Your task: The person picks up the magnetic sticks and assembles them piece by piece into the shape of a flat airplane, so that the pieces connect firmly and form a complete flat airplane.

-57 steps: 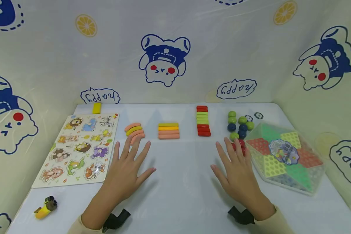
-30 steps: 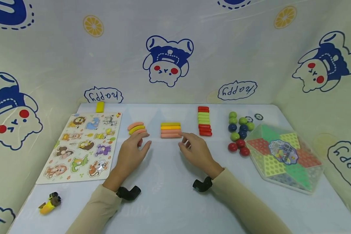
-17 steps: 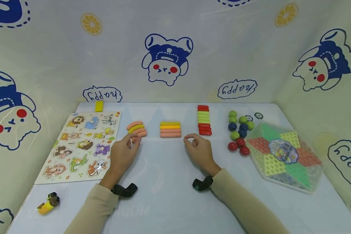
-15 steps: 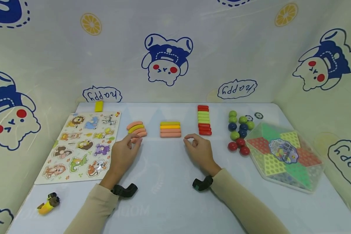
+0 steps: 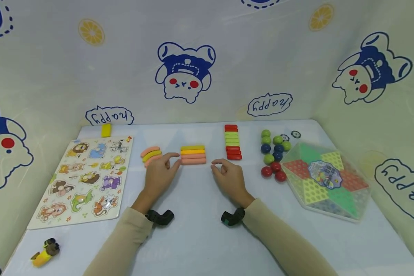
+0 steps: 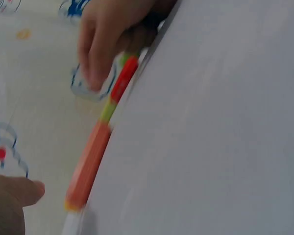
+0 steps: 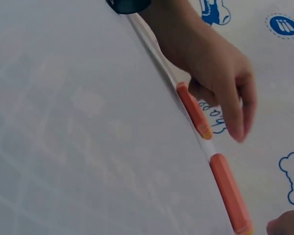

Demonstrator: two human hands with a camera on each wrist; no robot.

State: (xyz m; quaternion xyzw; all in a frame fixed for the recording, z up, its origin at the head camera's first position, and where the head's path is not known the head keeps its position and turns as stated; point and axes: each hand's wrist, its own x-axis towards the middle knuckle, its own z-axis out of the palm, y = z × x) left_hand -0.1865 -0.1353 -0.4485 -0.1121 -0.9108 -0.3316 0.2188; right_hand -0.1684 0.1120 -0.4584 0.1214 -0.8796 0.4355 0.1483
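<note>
My left hand (image 5: 160, 174) hovers with bent fingers, thumb and forefinger apart, just left of a stacked row of short yellow and pink sticks (image 5: 193, 157). It partly covers a fanned group of curved pink and yellow sticks (image 5: 151, 154). Right of the row, my right hand (image 5: 229, 178) has its fingers loosely curled, thumb near forefinger, with nothing held. A column of red and light green sticks (image 5: 232, 140) lies beyond it. In the left wrist view, a thumb (image 6: 24, 191) shows near an orange-pink stick (image 6: 88, 166); that view is blurred.
A board of animal pictures (image 5: 84, 180) lies at left, a yellow block (image 5: 105, 130) behind it and a yellow-and-brown toy figure (image 5: 45, 253) in front. Green, blue and red balls (image 5: 272, 159) sit at right beside a clear patterned box (image 5: 326, 180).
Both hands drew inward from a flat, spread pose, fingers bending. Lately my left hand moved right from the curved sticks toward the stacked row. The head view shifted; the sticks look unmoved.
</note>
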